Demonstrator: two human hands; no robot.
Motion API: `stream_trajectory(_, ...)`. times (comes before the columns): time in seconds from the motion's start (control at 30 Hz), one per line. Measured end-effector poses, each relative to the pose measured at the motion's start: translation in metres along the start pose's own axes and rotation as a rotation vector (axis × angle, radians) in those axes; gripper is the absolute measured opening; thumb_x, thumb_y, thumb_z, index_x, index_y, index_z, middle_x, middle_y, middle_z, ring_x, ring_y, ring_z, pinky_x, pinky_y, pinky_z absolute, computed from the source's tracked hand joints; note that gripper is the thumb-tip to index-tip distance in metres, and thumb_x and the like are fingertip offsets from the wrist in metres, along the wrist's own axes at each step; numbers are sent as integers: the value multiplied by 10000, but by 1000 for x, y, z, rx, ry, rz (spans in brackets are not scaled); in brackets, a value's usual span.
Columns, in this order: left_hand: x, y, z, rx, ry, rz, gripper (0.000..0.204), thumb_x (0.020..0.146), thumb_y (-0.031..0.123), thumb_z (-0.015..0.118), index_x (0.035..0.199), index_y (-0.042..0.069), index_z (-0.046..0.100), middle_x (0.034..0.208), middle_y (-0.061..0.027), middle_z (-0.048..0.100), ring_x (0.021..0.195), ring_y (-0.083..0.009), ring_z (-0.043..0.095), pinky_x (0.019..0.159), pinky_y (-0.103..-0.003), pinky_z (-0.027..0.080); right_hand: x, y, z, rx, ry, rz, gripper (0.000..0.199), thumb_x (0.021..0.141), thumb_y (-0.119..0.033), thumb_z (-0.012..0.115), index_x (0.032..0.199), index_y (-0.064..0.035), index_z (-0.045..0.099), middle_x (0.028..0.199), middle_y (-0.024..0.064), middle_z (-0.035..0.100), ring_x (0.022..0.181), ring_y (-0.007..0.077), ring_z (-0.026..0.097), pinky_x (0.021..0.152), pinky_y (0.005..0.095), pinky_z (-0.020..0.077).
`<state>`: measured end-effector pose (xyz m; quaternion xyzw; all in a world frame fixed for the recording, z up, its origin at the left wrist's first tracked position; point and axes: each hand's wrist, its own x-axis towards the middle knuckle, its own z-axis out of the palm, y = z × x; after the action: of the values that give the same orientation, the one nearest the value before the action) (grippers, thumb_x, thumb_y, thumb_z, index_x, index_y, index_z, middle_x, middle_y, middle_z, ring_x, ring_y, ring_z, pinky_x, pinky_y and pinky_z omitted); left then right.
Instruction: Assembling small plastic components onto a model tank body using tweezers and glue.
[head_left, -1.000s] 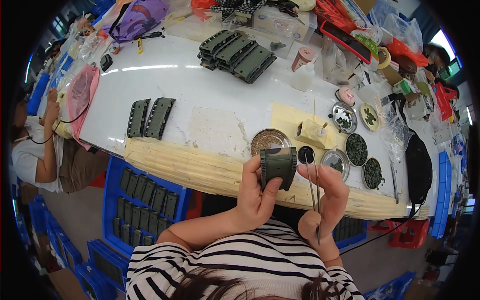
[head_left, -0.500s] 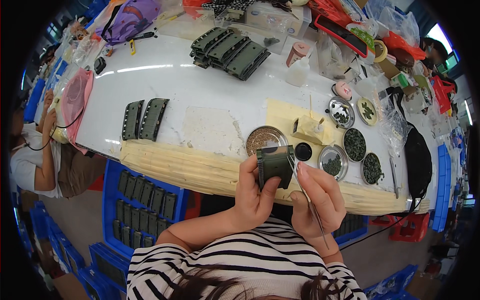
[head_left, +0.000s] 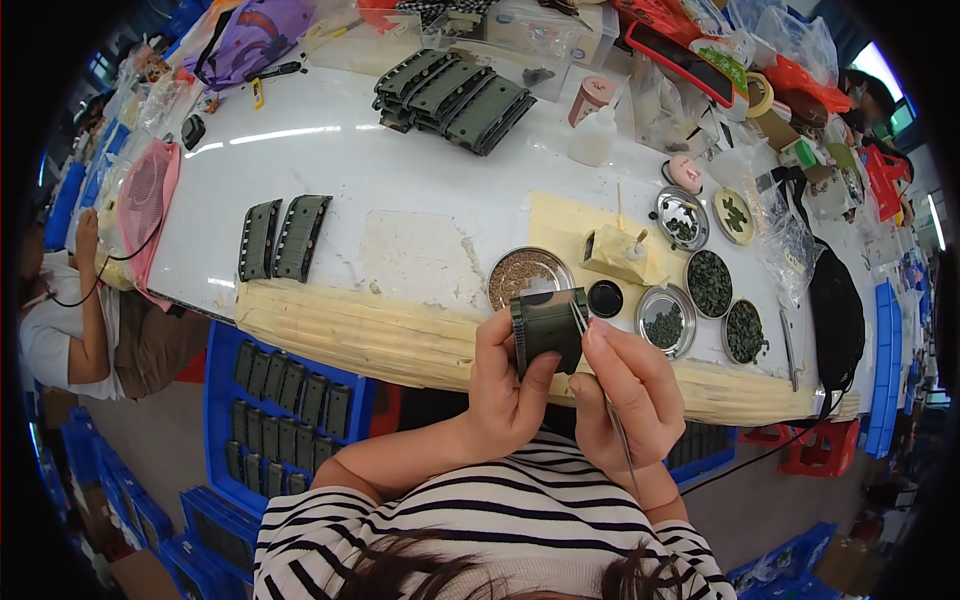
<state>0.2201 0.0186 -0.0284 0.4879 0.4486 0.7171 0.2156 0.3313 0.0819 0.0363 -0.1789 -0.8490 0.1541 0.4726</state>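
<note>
My left hand [head_left: 508,395] grips a dark green curved plastic casing [head_left: 550,338] by its sides, thumb in front, above the table's near edge. A pair of metal tweezers [head_left: 628,462] is pinched in my right hand [head_left: 640,395]. Its tips meet the casing's right edge; whether they hold a tiny part there cannot be made out. Just beyond the casing lie small copper-coloured pieces [head_left: 522,270] in a round metal dish. Small dark green pieces [head_left: 662,326] lie in another dish, right of a round black lid [head_left: 605,299].
More dishes hold dark green bits [head_left: 710,286] to the right. A paper-wrapped block [head_left: 622,256] stands behind the black lid. Two casings [head_left: 285,240] lie at left, with a stack of casings [head_left: 455,100] at the back. A blue crate [head_left: 225,400] of casings sits below. Another person sits at far left.
My right hand has shifted slightly left, and the tweezers stand more upright, their tips still at the casing's right edge. My left hand keeps its hold on the casing.
</note>
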Motion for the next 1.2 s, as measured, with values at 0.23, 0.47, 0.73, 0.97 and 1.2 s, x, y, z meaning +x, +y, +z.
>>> stream_trajectory(0.23,-1,-1,-2,39,-5,15,426,966,15,477,1322,-66,258,1137,-174,570,969,-167,589,823,-256,473,3,-1,-1,-1,-18,3,386,731,-17,765,1102,21,667,1027,159,651,872,274,663,719,317,561)
stream_trajectory(0.47,-3,-4,-2,37,-9,38,438,965,2,465,1339,-69,248,1159,-176,560,993,-173,584,842,-262,469,9,-1,-2,23,-31,-15,356,730,-2,751,1076,26,675,997,159,659,879,280,668,728,327,565)
stream_trajectory(0.73,-3,-3,-5,-5,-27,13,439,968,8,450,1347,-71,241,1154,-183,565,1019,-177,578,856,-263,463,14,2,-8,20,-73,-34,301,737,-21,736,1032,18,691,974,152,674,887,280,676,754,333,566)
stream_trajectory(0.97,-1,-1,-5,20,-32,8,437,972,15,451,1345,-72,242,1149,-176,564,1007,-177,576,861,-265,459,15,2,-7,3,-68,-38,338,722,-32,759,1050,5,687,982,141,669,889,276,677,754,333,575)
stream_trajectory(1.2,1,-2,-4,-74,-25,-15,427,977,11,437,1348,-59,239,1175,-153,532,1029,-149,535,873,-255,446,7,5,-2,78,-22,12,379,724,-27,768,1089,5,672,1040,160,664,881,271,676,746,321,574)
